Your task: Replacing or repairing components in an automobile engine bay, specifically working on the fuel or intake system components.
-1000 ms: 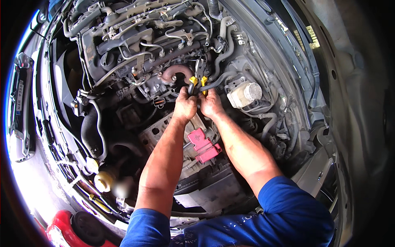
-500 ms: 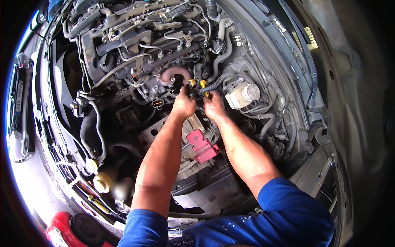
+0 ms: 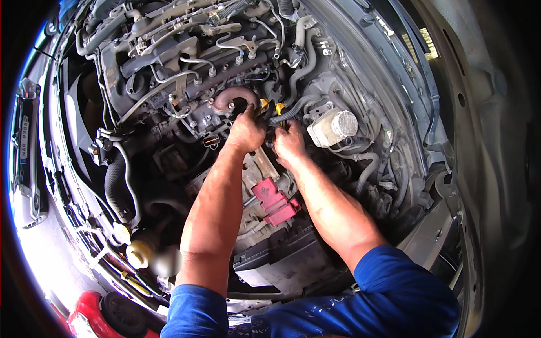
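My left hand (image 3: pixel 247 129) is closed around one handle of yellow-and-black pliers (image 3: pixel 263 105), just below a rusty curved pipe (image 3: pixel 232 94). My right hand (image 3: pixel 289 141) is closed on the other handle. The pliers' jaws are hidden down among the engine parts. A grey hose (image 3: pixel 293 111) crosses over the right handle. Below my hands lies a red plastic terminal cover (image 3: pixel 277 211), and to the right of my right hand stands a translucent fluid reservoir (image 3: pixel 326 130).
The engine (image 3: pixel 163 62) fills the upper bay. A ribbed black hose (image 3: pixel 118 183) and a cream-capped reservoir (image 3: pixel 140 253) are at the left, a black box (image 3: pixel 282 256) below. The fender edge (image 3: pixel 428 141) bounds the right. A red car (image 3: pixel 83 315) stands outside, lower left.
Both hands stay on the pliers. The handles have spread apart and the jaws, visible earlier, have sunk out of sight. My left hand has moved slightly up and left; the view has shifted a little.
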Available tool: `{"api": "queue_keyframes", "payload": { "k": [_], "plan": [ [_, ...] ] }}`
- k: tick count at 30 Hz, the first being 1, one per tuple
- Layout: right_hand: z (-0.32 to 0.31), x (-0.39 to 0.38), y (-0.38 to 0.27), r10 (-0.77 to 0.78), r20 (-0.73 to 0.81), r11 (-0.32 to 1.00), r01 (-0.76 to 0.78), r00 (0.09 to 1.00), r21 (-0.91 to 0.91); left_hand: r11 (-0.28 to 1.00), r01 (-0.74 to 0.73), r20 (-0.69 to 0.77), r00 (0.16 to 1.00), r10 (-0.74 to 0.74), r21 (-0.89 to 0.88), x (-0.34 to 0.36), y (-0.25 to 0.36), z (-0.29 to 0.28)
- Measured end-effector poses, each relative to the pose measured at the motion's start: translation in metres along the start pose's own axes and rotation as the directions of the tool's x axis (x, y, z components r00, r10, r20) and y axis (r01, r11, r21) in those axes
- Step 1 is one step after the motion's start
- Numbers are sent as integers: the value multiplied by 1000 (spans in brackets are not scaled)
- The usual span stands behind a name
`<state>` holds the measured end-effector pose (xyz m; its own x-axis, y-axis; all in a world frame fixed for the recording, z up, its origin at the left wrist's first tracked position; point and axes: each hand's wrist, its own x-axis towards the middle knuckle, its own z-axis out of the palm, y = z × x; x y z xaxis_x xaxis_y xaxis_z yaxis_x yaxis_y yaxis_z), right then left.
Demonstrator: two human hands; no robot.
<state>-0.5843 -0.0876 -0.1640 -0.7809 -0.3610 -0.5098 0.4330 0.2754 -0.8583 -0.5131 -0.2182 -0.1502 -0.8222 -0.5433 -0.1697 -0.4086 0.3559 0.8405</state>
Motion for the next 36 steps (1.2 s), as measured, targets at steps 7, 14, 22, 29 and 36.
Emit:
{"api": "queue_keyframes", "payload": {
  "k": [7, 14, 22, 29, 36],
  "plan": [
    [2, 13, -1, -128, 16, 991, 128, 992, -48, 998, 54, 156, 987, -51, -20, 0, 10, 2],
    [16, 9, 0, 105, 205, 977, -140, 973, 163, 997, 67, 233, 971, -56, -39, 0, 4, -13],
    [20, 10, -3, 104, 207, 975, -141, 973, 171, 995, 102, 275, 957, -94, -17, -3, 15, -20],
    [24, -1, -15, 69, 235, 972, -119, 970, 204, 994, 87, 265, 962, -66, -69, 0, 6, -11],
    [22, 2, -24, 198, 279, 979, -201, 940, -18, 964, 66, 239, 971, -3, -257, 6, -22, 0]
  ]
}}
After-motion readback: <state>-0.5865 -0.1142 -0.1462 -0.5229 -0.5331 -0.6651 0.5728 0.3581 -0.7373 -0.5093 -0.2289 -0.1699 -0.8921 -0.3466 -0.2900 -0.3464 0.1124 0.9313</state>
